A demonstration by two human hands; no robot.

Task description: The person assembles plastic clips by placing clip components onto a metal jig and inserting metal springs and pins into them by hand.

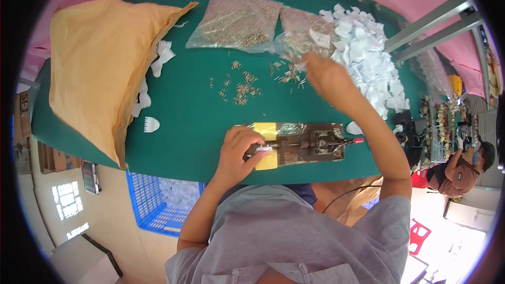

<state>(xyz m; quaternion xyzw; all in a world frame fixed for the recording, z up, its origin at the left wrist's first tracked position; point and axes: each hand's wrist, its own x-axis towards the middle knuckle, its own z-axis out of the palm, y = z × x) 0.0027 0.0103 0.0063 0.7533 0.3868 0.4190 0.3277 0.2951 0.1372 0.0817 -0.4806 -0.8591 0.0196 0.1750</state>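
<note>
A small white piece (pixel 264 149) lies at the left end of a dark metal fixture (pixel 302 150), between 2 yellow patches, pinched by the thumb and fingers of the left hand (pixel 235 153), which are almost together. The fixture's red-tipped handle (pixel 358 140) points right. Beyond it, the right hand (pixel 330 81) is over the worktop (pixel 184 94), its fingers bent close together beside scattered slim metal pins (pixel 292 73); whether they grip any, I cannot tell. Left of these lies a loose scatter of small brownish parts (pixel 243 93). Behind are 2 clear bags (pixel 239 23) of small parts, side by side. A heap of white comb-edged pieces (pixel 365 52) spreads at the right, and a large brown paper bag (pixel 94 68) stands at the left. Below the worktop's near edge, a blue crate (pixel 144 200) holds more white pieces.
</note>
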